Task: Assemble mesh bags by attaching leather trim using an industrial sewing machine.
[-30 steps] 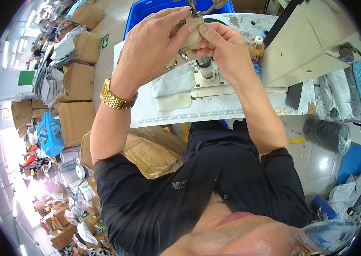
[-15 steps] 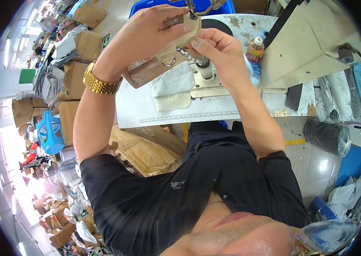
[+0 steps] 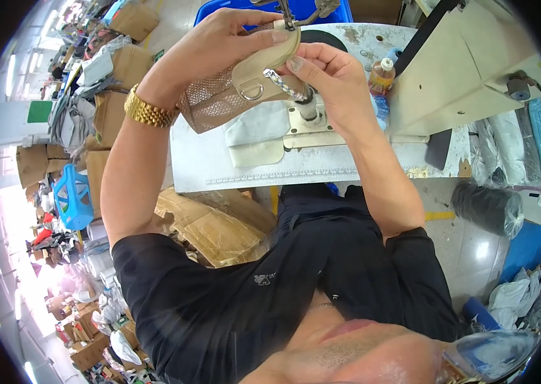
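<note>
A tan mesh bag (image 3: 209, 96) with a smooth beige panel (image 3: 262, 61) and a metal D-ring (image 3: 252, 93) is held up at the sewing machine's presser foot (image 3: 289, 18). My left hand (image 3: 229, 46) is closed on the bag's far left side, with the thumb on the panel near the foot. My right hand (image 3: 329, 77) pinches the panel's curved right edge. A braided grey-white cord (image 3: 280, 83) hangs beside the right fingers. Below it stands the machine's metal post (image 3: 309, 110). My fingers partly hide the edge at the needle.
The machine's cream body (image 3: 456, 77) rises at the right, beside a drink bottle (image 3: 382, 73). Pale fabric pieces (image 3: 257, 131) lie on the white table (image 3: 193, 160). A blue bin (image 3: 341, 9) stands behind. Cardboard (image 3: 213, 224) lies under the table, and wrapped rolls (image 3: 488, 205) sit at right.
The bag has turned slightly at the presser foot, showing more of the beige panel. My left hand and wrist have shifted a little left; my right hand keeps its pinch almost in place.
</note>
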`<action>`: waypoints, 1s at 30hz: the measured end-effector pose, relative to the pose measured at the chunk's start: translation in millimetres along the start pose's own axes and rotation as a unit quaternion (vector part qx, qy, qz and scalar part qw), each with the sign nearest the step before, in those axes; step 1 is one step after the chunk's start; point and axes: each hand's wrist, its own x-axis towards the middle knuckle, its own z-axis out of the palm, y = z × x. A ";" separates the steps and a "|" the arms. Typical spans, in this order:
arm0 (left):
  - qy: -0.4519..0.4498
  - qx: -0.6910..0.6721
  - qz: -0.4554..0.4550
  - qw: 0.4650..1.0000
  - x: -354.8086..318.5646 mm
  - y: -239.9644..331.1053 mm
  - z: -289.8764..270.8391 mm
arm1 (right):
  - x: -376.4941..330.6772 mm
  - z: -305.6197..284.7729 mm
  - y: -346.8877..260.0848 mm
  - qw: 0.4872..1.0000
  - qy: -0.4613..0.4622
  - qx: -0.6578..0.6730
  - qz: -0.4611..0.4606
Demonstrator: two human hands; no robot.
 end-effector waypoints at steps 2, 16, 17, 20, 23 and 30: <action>0.000 -0.014 0.033 0.999 -1.2 -6.8 3.5 | 0.8 -0.5 -3.7 1.000 0.000 -0.011 -0.001; -0.052 -0.177 0.061 0.981 21.3 -57.3 21.6 | -1.1 -15.1 -1.7 0.988 -0.011 -0.154 -0.003; -0.053 -0.177 0.062 0.981 22.9 -57.8 20.5 | -3.7 -16.6 -0.4 0.983 -0.025 -0.181 0.000; -0.090 -0.139 0.133 0.977 33.1 -58.7 11.9 | -6.6 -13.9 1.6 0.985 -0.048 -0.164 0.032; -0.188 -0.180 0.132 0.956 40.6 -58.1 3.1 | -7.3 -10.9 -2.1 0.989 -0.060 -0.131 0.029; -0.099 -0.166 0.134 0.972 37.7 -70.7 21.9 | -3.3 -21.8 -12.2 0.987 -0.056 -0.147 0.018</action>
